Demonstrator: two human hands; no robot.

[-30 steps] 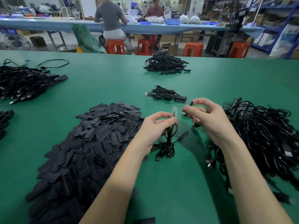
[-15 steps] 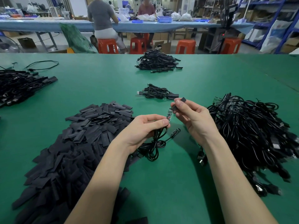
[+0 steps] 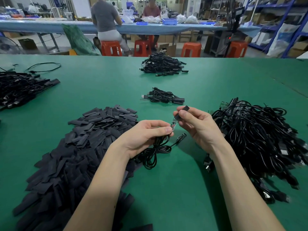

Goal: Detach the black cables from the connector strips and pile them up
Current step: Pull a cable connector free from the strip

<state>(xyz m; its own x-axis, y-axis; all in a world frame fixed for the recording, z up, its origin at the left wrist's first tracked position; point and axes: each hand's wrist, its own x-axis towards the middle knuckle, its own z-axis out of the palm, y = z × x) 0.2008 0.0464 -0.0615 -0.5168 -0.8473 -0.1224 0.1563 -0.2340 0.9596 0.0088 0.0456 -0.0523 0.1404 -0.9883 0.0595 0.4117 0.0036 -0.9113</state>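
Now, head view: only one camera, looking down over both forearms onto the green desk [image 3: 166,205].
Left hand [image 3: 146,135]: fingers curled, thumb and forefinger pinching the lower end of a small connector strip [image 3: 173,125]; the coiled black cable [image 3: 155,150] hangs from this grip and its loops droop onto the desk.
Right hand [image 3: 195,124]: fingers curled, thumb and forefinger pinching a short black sleeve [image 3: 180,114] at the strip's upper end.
Key relation: the strip lies between the two hands, its long axis tilted up and away toward the right; the sleeve sits in line with it, touching or just over its tip, I cannot tell which.
Nearer hand: both touch the assembly; the right holds the far end, the left the near end.
Pose: forearms converge from the bottom corners, wrists raised off the desk, hands just beside each other.
Loose end: a small plug [image 3: 181,136] on the cable juts out right, below the right hand.
Likely step: a pull along that axis, judged from the grips.
Small cable pile [image 3: 164,97]: straight ahead, beyond the hands.
Tangled cable heap [image 3: 260,139]: right, near the right wrist.
Flat black pieces [image 3: 80,150]: heaped on the left.
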